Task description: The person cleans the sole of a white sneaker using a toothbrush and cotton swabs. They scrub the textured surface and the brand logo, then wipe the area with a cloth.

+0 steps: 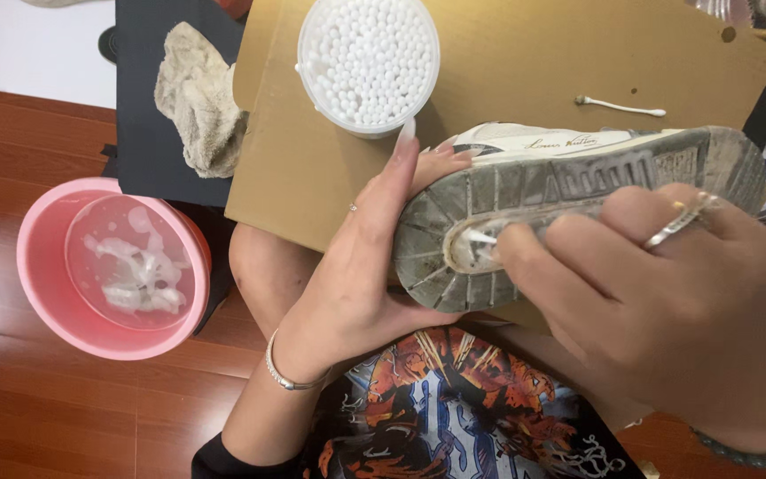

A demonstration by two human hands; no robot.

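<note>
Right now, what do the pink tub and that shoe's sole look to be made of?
The pink tub looks like smooth, slightly glossy plastic, going by its even colour and soft shine. The shoe's sole seems to be matte grey rubber, with moulded tread grooves and dirt in them, held by the left hand.

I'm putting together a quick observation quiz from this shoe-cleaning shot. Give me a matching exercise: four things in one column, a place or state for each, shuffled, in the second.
Things:
1. shoe
2. round tub of cotton swabs
3. pink basin
4. beige cloth

Places or states:
A. crumpled on a dark mat
B. on the wooden floor, holding soapy water
C. held sole-up by the left hand while the right hand works a cotton swab at its heel
D. open, standing on brown cardboard

Pairs: 1-C, 2-D, 3-B, 4-A
</note>
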